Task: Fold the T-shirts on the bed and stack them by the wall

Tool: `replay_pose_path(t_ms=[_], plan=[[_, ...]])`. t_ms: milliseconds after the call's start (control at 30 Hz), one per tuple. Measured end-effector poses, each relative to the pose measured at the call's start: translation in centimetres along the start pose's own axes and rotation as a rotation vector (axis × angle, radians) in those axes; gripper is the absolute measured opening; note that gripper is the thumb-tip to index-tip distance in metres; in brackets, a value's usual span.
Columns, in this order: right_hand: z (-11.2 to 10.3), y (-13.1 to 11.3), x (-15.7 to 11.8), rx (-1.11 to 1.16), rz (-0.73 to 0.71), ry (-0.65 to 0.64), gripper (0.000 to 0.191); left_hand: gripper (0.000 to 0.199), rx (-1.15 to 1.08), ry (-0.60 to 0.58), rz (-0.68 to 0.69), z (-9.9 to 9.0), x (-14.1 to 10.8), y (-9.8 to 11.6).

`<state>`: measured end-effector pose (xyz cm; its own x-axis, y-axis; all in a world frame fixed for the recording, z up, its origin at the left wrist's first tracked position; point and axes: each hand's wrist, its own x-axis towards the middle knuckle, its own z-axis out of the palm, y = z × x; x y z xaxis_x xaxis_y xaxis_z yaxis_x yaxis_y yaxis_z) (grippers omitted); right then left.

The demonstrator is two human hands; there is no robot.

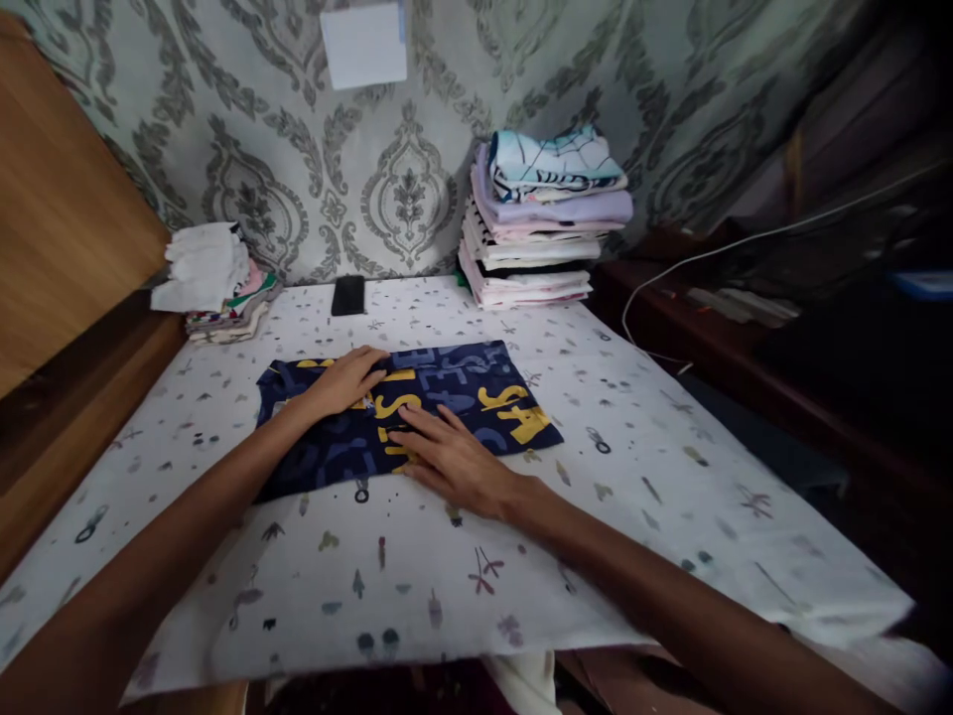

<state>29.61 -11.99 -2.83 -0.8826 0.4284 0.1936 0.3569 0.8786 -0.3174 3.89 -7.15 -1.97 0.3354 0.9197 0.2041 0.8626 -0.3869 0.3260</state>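
Note:
A navy shirt (476,375) with yellow and grey-blue lettering lies folded into a long flat shape on the patterned white cloth (417,596). My left hand (348,381) rests on its upper middle part, palm down, with the fingers stretched to the right. Just below and to the right, my right hand (456,459) lies flat on the same shirt, fingers spread toward the upper left. Both hands press on the fabric without gripping it. The collar end seems to be at the left, partly hidden behind my left forearm.
A tall stack of folded clothes (547,218) stands at the back right. At the back left is a smaller stack of clothes (215,283), near a wooden panel (67,199). A black phone (348,296) lies by the wall. A white cable (670,270) runs along the right side.

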Motion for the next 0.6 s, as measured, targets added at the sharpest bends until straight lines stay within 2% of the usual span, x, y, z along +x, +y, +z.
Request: replay_pose_path(t_ms=[133, 233, 333, 500, 600], plan=[[-2.1, 3.1, -2.6, -0.035, 0.133, 0.136, 0.039, 0.036, -0.002, 0.07, 0.049, -0.5, -2.6, 2.9], [-3.3, 6.3, -4.5, -0.082, 0.333, 0.172, 0.038, 0.035, -0.016, 0.013, 0.089, -0.8, -4.9, 4.8], [-3.6, 8.6, -5.8, -0.062, 0.46, 0.16, 0.033, 0.036, 0.016, -0.022, 0.1, 0.2, -6.4, 5.8], [-3.8, 9.3, -6.9, 0.086, 0.52, 0.204, 0.009, 0.039, 0.09, -0.027, 0.143, 2.4, -7.1, 6.2], [-3.7, 9.3, -7.3, 0.14, 0.574, 0.265, 0.003, 0.039, 0.107, -0.025, 0.155, 2.8, -7.3, 6.4]])
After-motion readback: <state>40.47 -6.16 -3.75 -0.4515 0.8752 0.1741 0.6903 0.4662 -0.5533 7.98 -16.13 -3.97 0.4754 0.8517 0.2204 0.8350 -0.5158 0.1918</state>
